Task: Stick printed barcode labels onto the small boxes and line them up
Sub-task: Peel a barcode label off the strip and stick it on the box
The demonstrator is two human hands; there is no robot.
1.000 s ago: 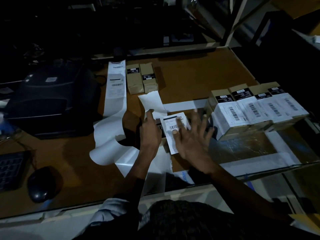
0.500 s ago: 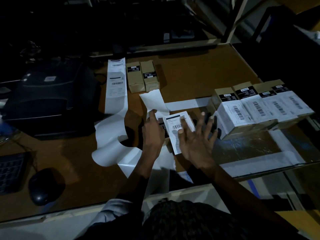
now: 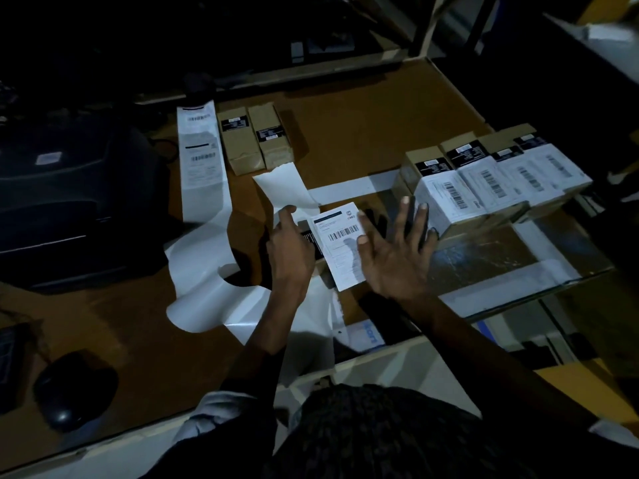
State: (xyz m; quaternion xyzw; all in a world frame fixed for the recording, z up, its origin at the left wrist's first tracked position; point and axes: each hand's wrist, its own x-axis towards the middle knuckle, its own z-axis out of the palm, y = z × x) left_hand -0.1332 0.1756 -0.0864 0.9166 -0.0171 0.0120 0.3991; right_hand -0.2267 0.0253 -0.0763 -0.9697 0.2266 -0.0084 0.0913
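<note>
A small box lies at the middle of the table with a white barcode label across its top. My left hand holds the box's left side, fingers curled over it. My right hand lies flat with spread fingers, pressing the label's right edge. To the right stands a row of several labelled boxes, side by side. Two unlabelled brown boxes sit at the back. A long strip of labels and backing paper runs from the printer and curls toward me.
A dark label printer stands at the left. A mouse and part of a keyboard lie at the near left. White tape lines mark the brown table. A glass panel covers the right front area.
My right hand has slid slightly along the label while staying flat on it. My left hand keeps its hold on the box. The camera view shifted a little.
</note>
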